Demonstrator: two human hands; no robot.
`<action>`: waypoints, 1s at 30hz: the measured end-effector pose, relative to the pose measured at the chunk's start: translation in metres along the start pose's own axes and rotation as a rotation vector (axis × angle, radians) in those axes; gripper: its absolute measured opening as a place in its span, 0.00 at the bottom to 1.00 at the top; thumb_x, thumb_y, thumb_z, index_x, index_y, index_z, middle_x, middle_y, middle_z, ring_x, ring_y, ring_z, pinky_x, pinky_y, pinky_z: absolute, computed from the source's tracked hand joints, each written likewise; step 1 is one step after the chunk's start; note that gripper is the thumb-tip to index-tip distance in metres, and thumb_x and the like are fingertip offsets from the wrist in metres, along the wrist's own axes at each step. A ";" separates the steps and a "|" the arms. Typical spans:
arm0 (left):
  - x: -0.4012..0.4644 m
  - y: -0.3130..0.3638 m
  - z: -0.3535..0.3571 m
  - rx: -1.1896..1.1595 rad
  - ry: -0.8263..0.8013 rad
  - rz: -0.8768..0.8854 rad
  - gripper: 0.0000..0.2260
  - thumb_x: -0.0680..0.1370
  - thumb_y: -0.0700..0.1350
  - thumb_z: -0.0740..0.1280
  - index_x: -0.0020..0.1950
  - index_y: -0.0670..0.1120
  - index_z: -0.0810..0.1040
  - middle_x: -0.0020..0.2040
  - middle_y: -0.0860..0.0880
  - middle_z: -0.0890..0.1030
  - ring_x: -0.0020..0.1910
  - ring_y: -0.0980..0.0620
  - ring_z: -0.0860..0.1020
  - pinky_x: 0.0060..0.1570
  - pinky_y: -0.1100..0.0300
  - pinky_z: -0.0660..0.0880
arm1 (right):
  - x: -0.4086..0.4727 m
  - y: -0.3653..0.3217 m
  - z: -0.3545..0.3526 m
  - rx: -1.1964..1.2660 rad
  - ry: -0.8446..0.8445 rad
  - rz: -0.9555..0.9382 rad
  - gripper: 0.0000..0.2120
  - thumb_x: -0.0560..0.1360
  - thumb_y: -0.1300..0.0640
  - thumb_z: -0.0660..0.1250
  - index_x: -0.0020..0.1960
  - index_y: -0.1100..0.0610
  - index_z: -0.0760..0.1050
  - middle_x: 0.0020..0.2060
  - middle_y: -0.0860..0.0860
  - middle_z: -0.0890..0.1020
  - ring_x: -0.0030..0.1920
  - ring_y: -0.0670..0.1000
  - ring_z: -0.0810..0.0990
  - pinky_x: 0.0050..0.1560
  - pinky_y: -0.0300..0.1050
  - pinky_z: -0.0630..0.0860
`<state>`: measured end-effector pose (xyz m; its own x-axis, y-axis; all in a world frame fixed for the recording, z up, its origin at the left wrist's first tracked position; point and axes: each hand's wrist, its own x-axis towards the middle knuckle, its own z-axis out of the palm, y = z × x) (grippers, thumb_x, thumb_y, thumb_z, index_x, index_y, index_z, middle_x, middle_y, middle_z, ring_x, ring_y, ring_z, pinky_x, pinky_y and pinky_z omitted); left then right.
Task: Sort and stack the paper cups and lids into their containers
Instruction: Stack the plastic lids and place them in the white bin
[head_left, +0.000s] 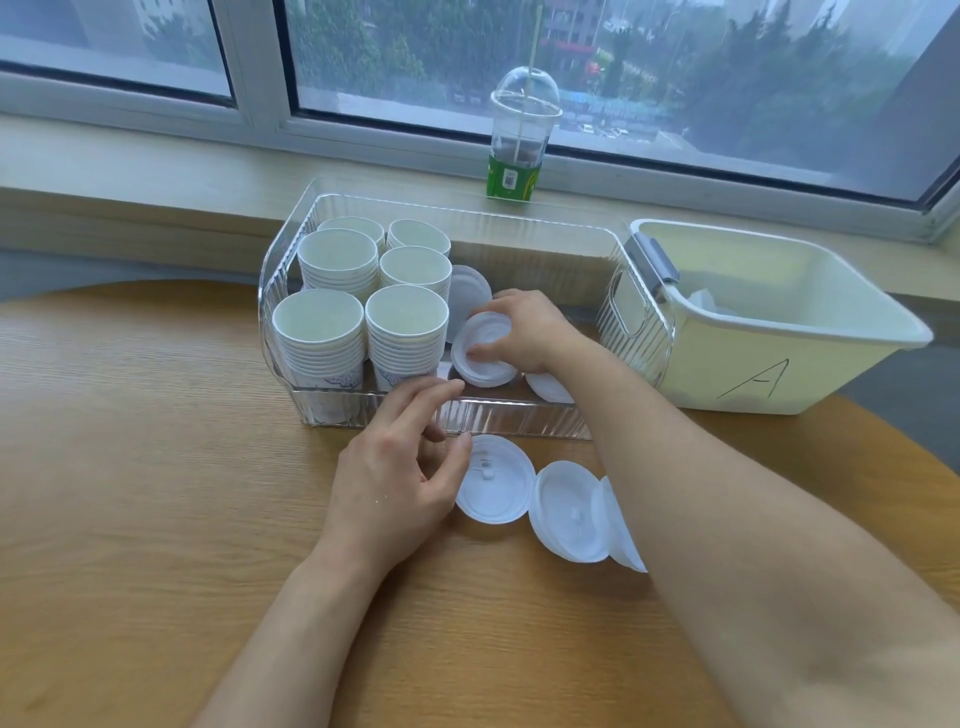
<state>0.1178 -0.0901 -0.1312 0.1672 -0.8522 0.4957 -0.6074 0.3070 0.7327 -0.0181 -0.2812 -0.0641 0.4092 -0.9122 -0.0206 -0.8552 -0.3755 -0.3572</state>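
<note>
From the head camera, a clear ribbed bin (519, 421) sits on the wooden surface (130, 493) with its long axis running left to right, parallel to the window sill behind it. Its left part holds six stacks of paper cups (358, 291), all upright with mouths pointing up, set in two rows that run from front to back. Just right of the cups, inside the same bin, the right hand (524, 332) reaches in from the right, its fingers curled round a small stack of white lids (480, 358) that is tilted with its flat face toward the camera. Another lid (470, 296) stands on edge behind it, leaning against the cups. The left hand (400, 467) is in front of the bin, fingers loosely bent and slightly apart, its fingertips at the bin's front wall and its thumb touching the rim of a loose lid (498, 480) that lies flat on the surface. Right of that lid, two more lids (569, 512) lie overlapping, partly hidden by the right forearm. A pale tub marked "A" (769, 332) stands touching the bin's right end.
</note>
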 end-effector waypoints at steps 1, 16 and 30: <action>0.000 0.000 0.000 0.006 0.000 0.004 0.19 0.77 0.50 0.70 0.68 0.56 0.79 0.64 0.62 0.77 0.46 0.57 0.82 0.44 0.50 0.83 | 0.000 0.000 -0.001 0.069 0.031 0.014 0.25 0.74 0.48 0.78 0.69 0.47 0.80 0.66 0.50 0.79 0.68 0.53 0.74 0.62 0.47 0.72; -0.001 0.010 -0.002 -0.053 0.032 0.082 0.19 0.77 0.50 0.71 0.68 0.51 0.80 0.60 0.60 0.79 0.47 0.56 0.82 0.47 0.51 0.81 | -0.075 0.011 -0.040 0.476 0.545 -0.227 0.08 0.78 0.60 0.74 0.55 0.52 0.87 0.54 0.42 0.83 0.60 0.47 0.79 0.64 0.40 0.75; -0.011 0.037 -0.001 -0.158 0.068 0.232 0.33 0.79 0.69 0.66 0.66 0.41 0.80 0.51 0.50 0.85 0.45 0.49 0.83 0.45 0.54 0.79 | -0.221 0.009 0.021 0.546 0.317 -0.156 0.08 0.77 0.59 0.75 0.55 0.48 0.86 0.56 0.37 0.83 0.64 0.46 0.79 0.65 0.40 0.73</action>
<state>0.0940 -0.0695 -0.1090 0.0933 -0.7226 0.6849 -0.5075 0.5573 0.6571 -0.1093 -0.0795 -0.0826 0.3302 -0.8893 0.3165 -0.4744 -0.4462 -0.7588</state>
